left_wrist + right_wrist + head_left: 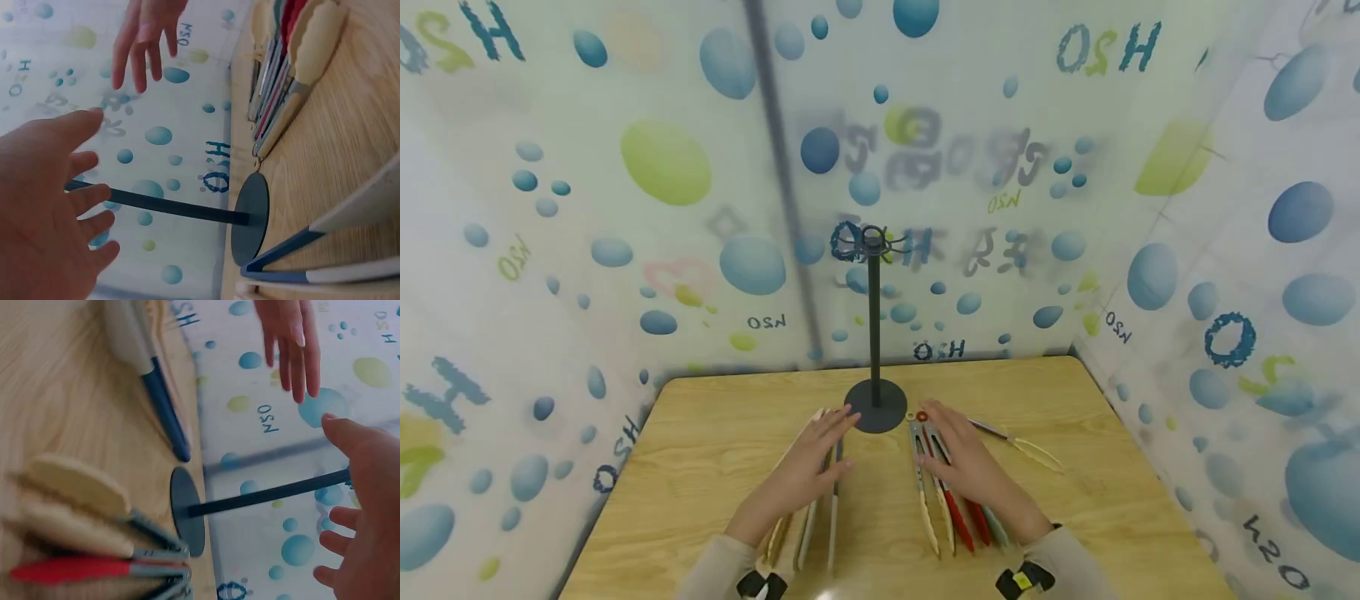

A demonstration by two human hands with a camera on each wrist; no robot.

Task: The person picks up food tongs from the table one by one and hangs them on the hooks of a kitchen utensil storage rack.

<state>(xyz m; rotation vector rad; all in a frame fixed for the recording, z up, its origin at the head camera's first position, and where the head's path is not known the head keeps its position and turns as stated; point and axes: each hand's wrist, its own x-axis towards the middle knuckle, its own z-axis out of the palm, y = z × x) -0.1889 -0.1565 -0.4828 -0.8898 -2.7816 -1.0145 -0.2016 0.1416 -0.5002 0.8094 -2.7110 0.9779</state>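
My left hand [805, 462] is held over the left group of tongs, fingers straight and nothing in its grasp. Under it lie white-tipped tongs [356, 200] with a blue end and others with pale tips. My right hand [973, 467] hovers above the right group, its fingers extended and holding nothing. That group includes red-tipped tongs [72, 569] and cream-tipped tongs [81, 481] with metal arms, several side by side. In the left wrist view both palms face each other above the table. Part of each group is hidden beneath the hands in the head view.
Between the groups, farther back, stands a dark upright rack [874, 325] with hooks on top and a round base [880, 417]. Another pair of tongs [1033, 450] lies apart at the right. Patterned curtains [670, 162] enclose the wooden table [715, 417] at the back and sides.
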